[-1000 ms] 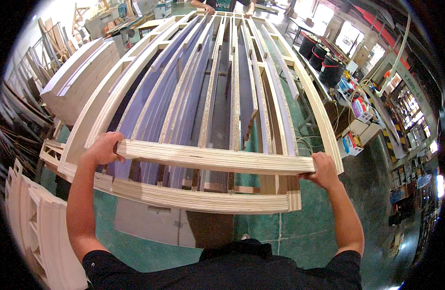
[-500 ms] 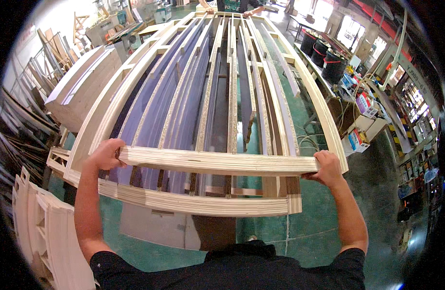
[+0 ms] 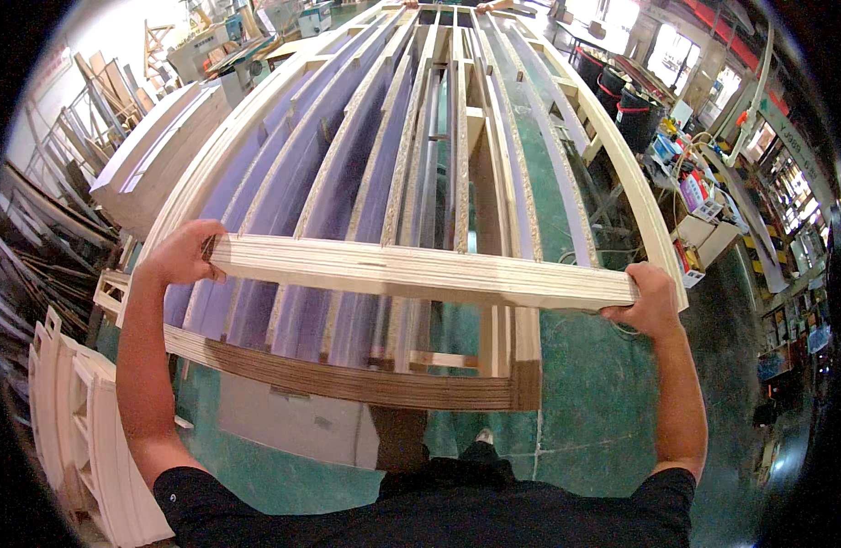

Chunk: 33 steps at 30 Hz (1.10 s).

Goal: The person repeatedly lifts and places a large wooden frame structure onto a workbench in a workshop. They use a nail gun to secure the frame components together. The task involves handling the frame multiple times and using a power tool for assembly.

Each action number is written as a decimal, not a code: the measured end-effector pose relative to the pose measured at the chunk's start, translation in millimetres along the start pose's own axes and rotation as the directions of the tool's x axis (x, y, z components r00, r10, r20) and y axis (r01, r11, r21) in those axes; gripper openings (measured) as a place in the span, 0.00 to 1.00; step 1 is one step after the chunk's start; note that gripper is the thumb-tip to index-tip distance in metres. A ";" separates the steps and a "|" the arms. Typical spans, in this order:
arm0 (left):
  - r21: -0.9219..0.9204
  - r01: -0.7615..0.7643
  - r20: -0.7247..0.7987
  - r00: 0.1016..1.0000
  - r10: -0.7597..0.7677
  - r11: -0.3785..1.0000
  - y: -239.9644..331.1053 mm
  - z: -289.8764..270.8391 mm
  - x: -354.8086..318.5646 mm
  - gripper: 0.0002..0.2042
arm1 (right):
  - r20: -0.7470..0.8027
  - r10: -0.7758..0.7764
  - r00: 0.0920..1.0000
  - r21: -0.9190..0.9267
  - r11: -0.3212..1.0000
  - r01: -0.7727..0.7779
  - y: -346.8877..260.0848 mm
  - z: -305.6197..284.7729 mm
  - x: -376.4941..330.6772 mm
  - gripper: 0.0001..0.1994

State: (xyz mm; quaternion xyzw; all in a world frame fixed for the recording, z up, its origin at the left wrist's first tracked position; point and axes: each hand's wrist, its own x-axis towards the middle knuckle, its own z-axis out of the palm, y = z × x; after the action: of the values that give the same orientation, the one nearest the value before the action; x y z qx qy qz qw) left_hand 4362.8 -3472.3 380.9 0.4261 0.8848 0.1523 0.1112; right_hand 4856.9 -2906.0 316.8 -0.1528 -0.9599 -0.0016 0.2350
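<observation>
Two hands hold one long wood bar (image 3: 420, 271). The left hand (image 3: 185, 253) wraps tight around the bar's left end. The right hand (image 3: 647, 298) grips the right end, with the fingers curled under it. The bar lies flat and level, in front of the chest and above the near end of a big wood frame (image 3: 347, 379). That frame is long and runs far away from the person. Many thin slats (image 3: 461, 155) run down its length, and purple sheets (image 3: 297, 192) show between them. The near end of the frame is a thick layered board. Below is a green floor (image 3: 585, 402). More pale wood frames (image 3: 82, 429) stand at the left. Black bins (image 3: 635, 114) stand far off at the right.
</observation>
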 end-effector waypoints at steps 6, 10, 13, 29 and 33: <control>-0.050 0.021 0.044 0.999 -0.019 0.999 83.4 5.7 38.6 0.27 | -0.018 0.001 1.000 0.010 1.000 0.000 92.5 -18.2 -4.5 0.37; -0.033 0.006 0.080 0.997 -0.004 0.999 146.3 26.4 75.6 0.28 | 0.013 0.021 1.000 0.018 1.000 -0.021 168.9 -35.4 -2.8 0.38; 0.017 0.038 0.075 0.996 -0.039 0.999 198.7 39.9 102.7 0.28 | 0.053 0.037 0.998 -0.002 0.999 -0.037 227.2 -45.7 6.9 0.39; 0.128 0.063 0.018 0.998 -0.065 0.990 326.5 71.4 357.8 0.27 | 0.035 0.033 0.999 0.032 0.999 -0.034 476.1 12.5 123.2 0.36; 0.087 -0.015 -0.051 0.999 0.019 0.996 309.8 80.6 441.2 0.27 | -0.007 -0.022 1.000 -0.014 1.000 0.022 523.5 48.9 185.1 0.34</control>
State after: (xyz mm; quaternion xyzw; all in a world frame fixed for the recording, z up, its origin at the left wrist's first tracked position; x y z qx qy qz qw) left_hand 4342.2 -2927.6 389.3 0.4340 0.8895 0.1257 0.0684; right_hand 4832.8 -2349.1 320.9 -0.1439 -0.9606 -0.0115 0.2374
